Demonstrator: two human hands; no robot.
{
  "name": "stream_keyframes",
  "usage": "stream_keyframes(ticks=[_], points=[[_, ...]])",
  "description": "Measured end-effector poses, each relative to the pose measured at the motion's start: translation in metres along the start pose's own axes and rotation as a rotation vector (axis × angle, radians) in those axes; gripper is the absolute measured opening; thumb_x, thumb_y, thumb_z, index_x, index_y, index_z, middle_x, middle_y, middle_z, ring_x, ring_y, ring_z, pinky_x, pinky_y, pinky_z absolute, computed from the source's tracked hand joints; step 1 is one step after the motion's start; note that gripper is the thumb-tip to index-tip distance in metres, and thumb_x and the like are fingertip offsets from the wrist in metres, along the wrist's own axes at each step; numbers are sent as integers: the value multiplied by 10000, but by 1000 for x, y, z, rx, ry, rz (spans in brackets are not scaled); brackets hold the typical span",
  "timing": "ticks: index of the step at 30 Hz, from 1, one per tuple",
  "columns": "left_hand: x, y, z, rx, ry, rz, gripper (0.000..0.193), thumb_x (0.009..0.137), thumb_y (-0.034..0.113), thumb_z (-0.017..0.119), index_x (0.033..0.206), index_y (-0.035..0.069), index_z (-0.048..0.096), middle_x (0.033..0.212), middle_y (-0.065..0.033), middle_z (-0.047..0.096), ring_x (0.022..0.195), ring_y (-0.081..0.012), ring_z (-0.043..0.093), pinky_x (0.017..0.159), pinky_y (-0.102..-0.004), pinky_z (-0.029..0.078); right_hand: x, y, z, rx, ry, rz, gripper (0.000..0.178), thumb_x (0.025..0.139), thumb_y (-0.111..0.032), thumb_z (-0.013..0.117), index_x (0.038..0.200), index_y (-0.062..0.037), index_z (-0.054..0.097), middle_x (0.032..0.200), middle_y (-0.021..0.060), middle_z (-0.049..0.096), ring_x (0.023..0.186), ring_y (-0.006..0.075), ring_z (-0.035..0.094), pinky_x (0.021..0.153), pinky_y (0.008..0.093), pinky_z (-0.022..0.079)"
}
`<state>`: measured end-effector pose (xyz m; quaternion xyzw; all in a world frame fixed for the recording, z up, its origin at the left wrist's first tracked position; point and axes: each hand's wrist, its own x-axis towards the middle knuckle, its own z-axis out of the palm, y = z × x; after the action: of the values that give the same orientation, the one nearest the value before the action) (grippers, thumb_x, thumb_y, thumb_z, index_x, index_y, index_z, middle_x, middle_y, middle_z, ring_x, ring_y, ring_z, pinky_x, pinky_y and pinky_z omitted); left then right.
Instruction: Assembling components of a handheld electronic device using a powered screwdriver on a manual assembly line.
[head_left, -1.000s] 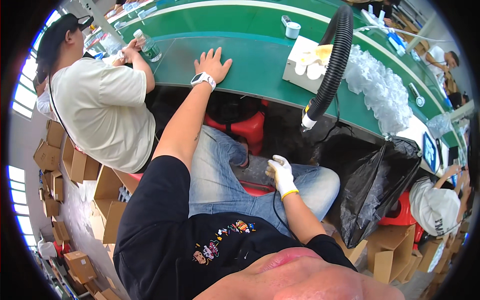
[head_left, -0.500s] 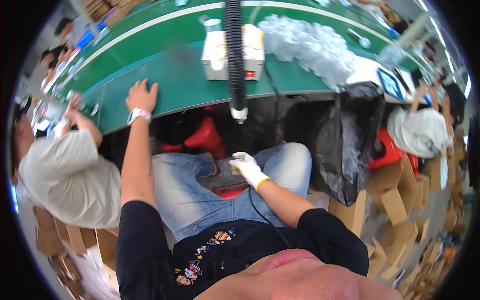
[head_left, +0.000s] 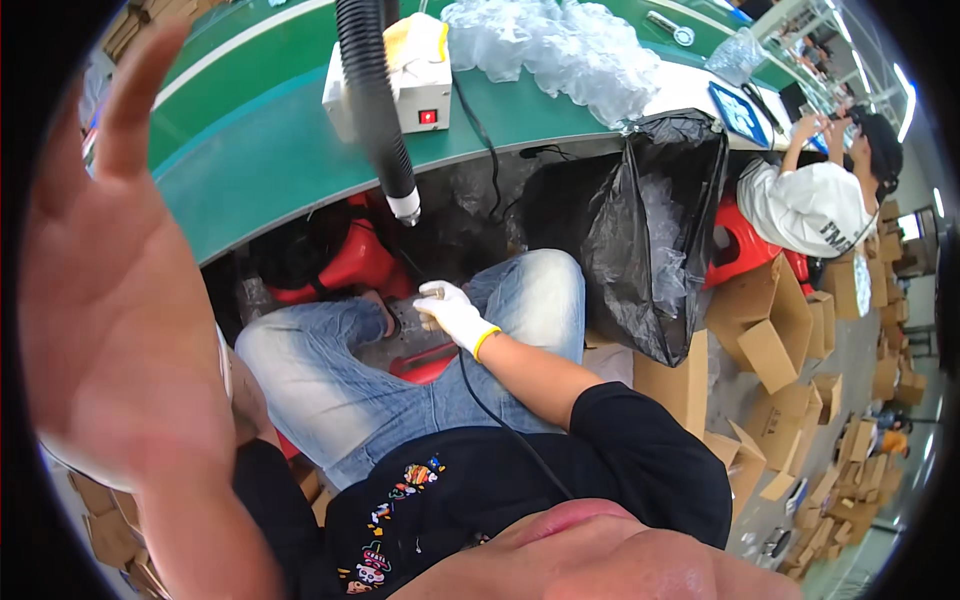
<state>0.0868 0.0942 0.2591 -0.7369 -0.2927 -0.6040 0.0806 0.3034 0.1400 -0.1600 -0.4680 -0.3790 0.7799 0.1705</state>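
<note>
My bare left hand (head_left: 130, 310) is raised close to the camera, large and blurred at the left edge. Its fingers are apart and nothing is in it. Over my lap, my right hand (head_left: 456, 316) wears a white glove with a yellow cuff. Its fingers are curled together, and whatever they may hold is too small to name. A black cable (head_left: 498, 418) runs from beside that glove up over my shirt. Above my knees hangs a black corrugated hose (head_left: 372, 95) with a pale tip, apart from both hands.
A white box-shaped device (head_left: 425, 95) with a red switch and clear plastic pieces (head_left: 550, 45) lie on the green workbench (head_left: 240, 190). A black bag (head_left: 630, 250) hangs at its edge. Red stools, open cartons (head_left: 765, 320) and a co-worker in a white shirt (head_left: 808, 212) are at the right.
My left hand has left the bench and come up close to the camera. The view has swung, so bench and hose appear further left. My right hand stays over my lap.
</note>
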Motion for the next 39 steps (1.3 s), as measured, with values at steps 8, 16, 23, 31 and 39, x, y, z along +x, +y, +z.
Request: stream_keyframes(ticks=[8, 16, 23, 31, 39], points=[[-23, 3, 14, 2, 119, -58, 700, 1021, 585, 512, 1534, 112, 456, 1557, -211, 461, 1444, -428, 433, 1160, -580, 374, 17, -10, -16, 111, -18, -70, 405, 892, -114, 777, 1254, -67, 602, 929, 52, 676, 765, 168, 670, 675, 347, 587], [41, -29, 29, 307, 291, 432, 718, 1018, 596, 512, 1546, 117, 431, 1558, -209, 456, 1445, -420, 431, 1149, -576, 387, 5, 23, -19, 110, -18, -58, 460, 892, -38, 761, 1313, -71, 577, 885, 56, 663, 688, 183, 641, 598, 363, 563], [42, -21, -62, 493, 300, 712, 735, 1015, 606, 512, 1556, 120, 409, 1558, -207, 452, 1446, -413, 429, 1140, -573, 399, -1, 13, 0, 52, -88, 22, 460, 885, -45, 790, 1289, -16, 572, 860, 103, 685, 671, 199, 670, 636, 350, 594], [57, -38, 38, 326, 223, 509, 754, 1011, 618, 512, 1567, 124, 384, 1559, -204, 447, 1447, -405, 427, 1129, -569, 412, 1, -6, -7, 62, -44, 8, 456, 872, -27, 786, 1276, 0, 575, 956, 108, 666, 778, 210, 695, 727, 371, 626], [38, -19, 43, 243, 244, 456, 774, 1008, 629, 512, 1578, 129, 360, 1560, -202, 442, 1448, -397, 425, 1118, -565, 426, -4, 2, -10, 78, -29, 25, 446, 878, -29, 781, 1277, -21, 582, 978, 101, 660, 798, 212, 698, 709, 376, 628]])
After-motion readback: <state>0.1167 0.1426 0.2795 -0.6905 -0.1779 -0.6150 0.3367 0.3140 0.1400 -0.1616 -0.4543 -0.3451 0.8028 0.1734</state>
